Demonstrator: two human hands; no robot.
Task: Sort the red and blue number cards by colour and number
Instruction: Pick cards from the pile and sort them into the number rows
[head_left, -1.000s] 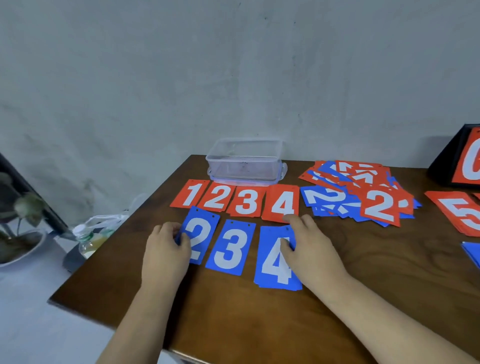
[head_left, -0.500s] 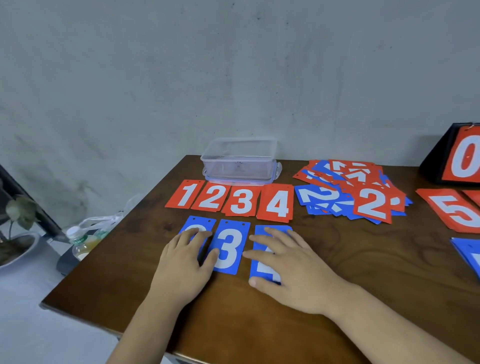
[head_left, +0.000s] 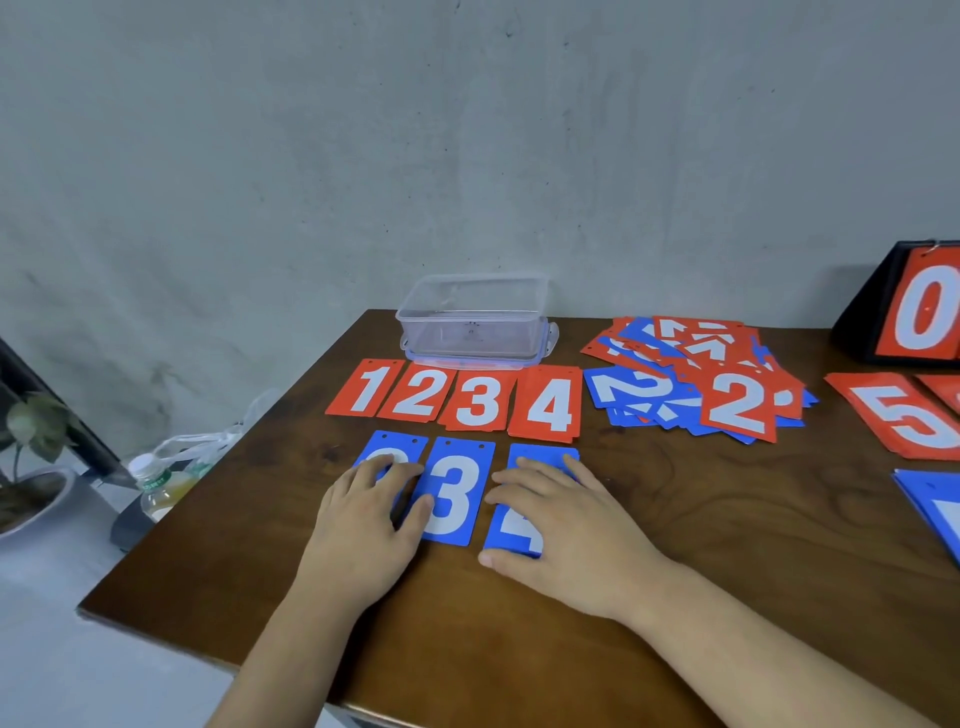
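**Flat palms could skew the blue row**

Left of the blue 3 (head_left: 452, 493), the left hand (head_left: 363, 525) lies flat with straight fingers. It presses the blue 2 (head_left: 387, 452) and grips nothing, and its thumb touches the 3's edge. Right of the 3, the right hand (head_left: 566, 530) lies just as flat on the blue 4 (head_left: 540, 454). Both digits are mostly hidden. Behind the 3 runs the red row (head_left: 457, 397), 1 to 4, and far right of it sits the mixed pile (head_left: 696, 384). Sliding either palm could drag the 3 askew or push cards across the worktop (head_left: 727, 519) into the red row.

Left hand (head_left: 363, 525), right hand (head_left: 571, 540) now flat on cards (head_left: 540, 455)
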